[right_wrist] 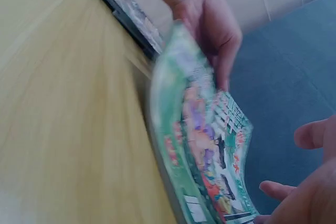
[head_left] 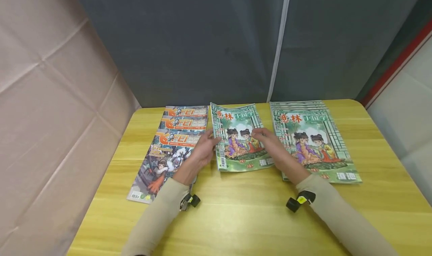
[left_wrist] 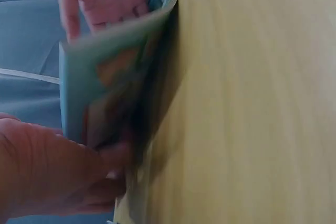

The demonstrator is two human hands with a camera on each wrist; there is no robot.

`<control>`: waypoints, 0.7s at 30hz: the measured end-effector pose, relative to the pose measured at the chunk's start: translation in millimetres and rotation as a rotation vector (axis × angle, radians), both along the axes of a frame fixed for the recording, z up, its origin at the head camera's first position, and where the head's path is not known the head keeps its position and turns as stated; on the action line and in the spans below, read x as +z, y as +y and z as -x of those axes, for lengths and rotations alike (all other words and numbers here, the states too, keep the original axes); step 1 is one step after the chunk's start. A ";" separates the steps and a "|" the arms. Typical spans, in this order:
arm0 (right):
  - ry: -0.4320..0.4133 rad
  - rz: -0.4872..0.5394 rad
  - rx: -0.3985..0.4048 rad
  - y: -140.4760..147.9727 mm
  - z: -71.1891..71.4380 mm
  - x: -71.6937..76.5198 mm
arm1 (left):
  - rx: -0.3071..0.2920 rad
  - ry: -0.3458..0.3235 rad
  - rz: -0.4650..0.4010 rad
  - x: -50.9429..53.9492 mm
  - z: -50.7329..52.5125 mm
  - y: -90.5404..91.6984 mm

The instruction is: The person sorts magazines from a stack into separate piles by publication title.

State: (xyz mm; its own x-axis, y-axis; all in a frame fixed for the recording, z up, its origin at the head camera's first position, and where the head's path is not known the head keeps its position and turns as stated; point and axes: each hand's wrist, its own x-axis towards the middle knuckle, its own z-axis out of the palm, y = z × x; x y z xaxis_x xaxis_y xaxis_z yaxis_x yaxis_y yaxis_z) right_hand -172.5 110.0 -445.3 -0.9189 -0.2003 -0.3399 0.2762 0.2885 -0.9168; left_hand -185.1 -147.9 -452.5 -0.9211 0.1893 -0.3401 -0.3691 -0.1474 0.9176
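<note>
In the head view, a green magazine with two cartoon children on its cover is between my hands, its cover facing up. My left hand grips its left edge, the thumb over the cover. At the right edge is my right hand. The right wrist view has the magazine tilted and bowed above the table, one long edge low. There the fingers of my right hand are spread, next to the magazine's near end. In the left wrist view my left hand and the magazine are blurred.
Fanned FEI magazines overlap on the left of the yellow wooden table. A stack of matching green magazines lies to the right. Behind the table hangs a dark grey curtain, and a pale wall covering is on the left.
</note>
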 end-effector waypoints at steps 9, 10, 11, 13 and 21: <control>-0.057 0.021 -0.003 7.7 3.9 7.1 | 0.084 0.046 0.082 3.2 -4.7 5.4; -0.061 0.031 -0.008 9.0 4.9 7.2 | 0.090 0.056 0.092 4.5 -5.0 5.6; -0.067 0.039 -0.014 10.2 6.0 7.7 | 0.093 0.069 0.091 5.7 -5.4 5.5; -0.070 0.062 -0.022 12.2 7.7 9.9 | 0.089 0.091 0.080 9.4 -6.9 5.5; -0.029 0.170 -0.045 29.3 6.4 31.5 | 0.076 0.157 0.028 28.5 -14.8 5.4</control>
